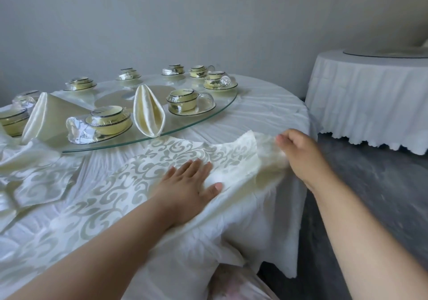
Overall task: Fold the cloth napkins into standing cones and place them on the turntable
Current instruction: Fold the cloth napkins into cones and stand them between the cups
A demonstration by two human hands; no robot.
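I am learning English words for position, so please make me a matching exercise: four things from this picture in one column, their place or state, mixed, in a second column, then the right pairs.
Things:
1. left hand
2. right hand
3. folded napkin
4. patterned napkin

Places or states:
A. stands upright on the glass turntable
B. pinches a lifted napkin corner
C. lies spread on the tablecloth
D. presses flat on the cloth

Pairs: 1-D, 2-B, 3-A, 4-C
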